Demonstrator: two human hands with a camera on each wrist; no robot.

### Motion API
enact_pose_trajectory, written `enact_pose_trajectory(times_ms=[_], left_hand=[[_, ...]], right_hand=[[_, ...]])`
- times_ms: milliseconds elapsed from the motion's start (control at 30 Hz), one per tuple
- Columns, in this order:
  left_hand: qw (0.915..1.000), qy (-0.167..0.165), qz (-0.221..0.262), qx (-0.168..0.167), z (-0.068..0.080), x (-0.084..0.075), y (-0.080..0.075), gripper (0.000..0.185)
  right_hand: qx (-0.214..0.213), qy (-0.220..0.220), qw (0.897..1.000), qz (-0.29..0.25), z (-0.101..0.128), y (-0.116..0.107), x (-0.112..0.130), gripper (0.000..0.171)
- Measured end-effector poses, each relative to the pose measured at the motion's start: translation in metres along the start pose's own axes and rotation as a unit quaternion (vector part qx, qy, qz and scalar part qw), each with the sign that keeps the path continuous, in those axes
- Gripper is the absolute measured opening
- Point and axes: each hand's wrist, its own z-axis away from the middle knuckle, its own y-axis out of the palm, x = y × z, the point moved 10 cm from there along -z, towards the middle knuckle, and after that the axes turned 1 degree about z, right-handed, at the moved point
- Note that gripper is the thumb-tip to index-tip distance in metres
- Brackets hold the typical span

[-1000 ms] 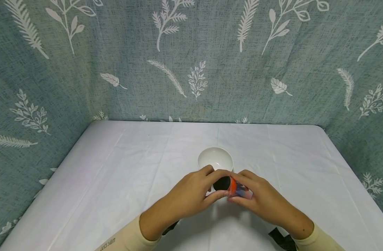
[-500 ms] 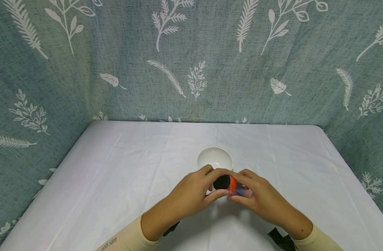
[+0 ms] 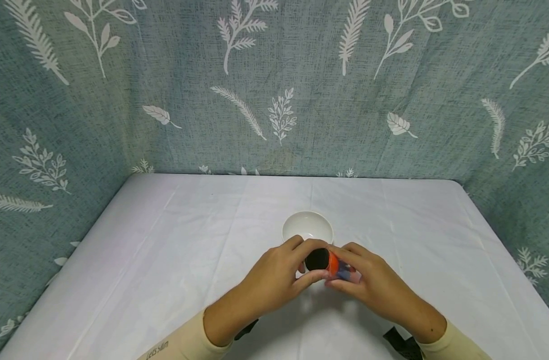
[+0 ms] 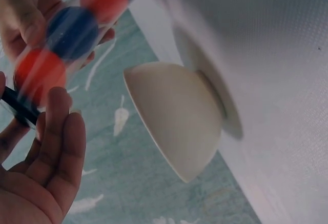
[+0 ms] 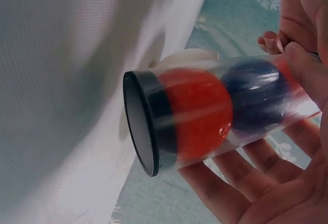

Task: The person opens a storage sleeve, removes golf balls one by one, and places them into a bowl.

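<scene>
Between both hands, above the table, is a clear plastic tube point(image 5: 237, 144) holding two orange-red balls point(image 5: 197, 112) and a dark blue ball point(image 5: 256, 98) in a row. My right hand point(image 3: 375, 280) grips the tube's body, fingers on one side and thumb on the other. At the tube's left end, my left hand point(image 3: 279, 274) pinches the round black lid point(image 3: 317, 259) with thumb and fingers. The tube's other end has a black cap point(image 5: 141, 124). In the left wrist view, the lid point(image 4: 19, 103) shows edge-on by the fingers; whether it still sits on the tube cannot be told.
A white bowl point(image 3: 308, 224) stands upright on the white-covered table point(image 3: 202, 235), just beyond the hands. A green curtain point(image 3: 180, 75) with a leaf print hangs behind the table and at its sides. Dark straps point(image 3: 402, 344) are at the wrists.
The tube's lid end has risen and tilted slightly, and more of the black face shows. The left fingers have shifted a little with it; the right hand's grip looks the same.
</scene>
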Motion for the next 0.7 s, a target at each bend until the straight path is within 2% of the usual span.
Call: enact_pose_trajectory(times_ms=[300, 700], left_hand=[[1.0, -0.003, 0.0, -0.006, -0.0013, -0.0001, -0.0009, 0.047], [0.9999, -0.003, -0.005, -0.011, -0.0014, 0.003, -0.0009, 0.046]], right_hand=[[0.009, 0.013, 1.0, -0.007, -0.0006, 0.0009, -0.0038, 0.066], [0.014, -0.005, 1.0, -0.026, -0.0011, 0.0022, -0.0043, 0.059]])
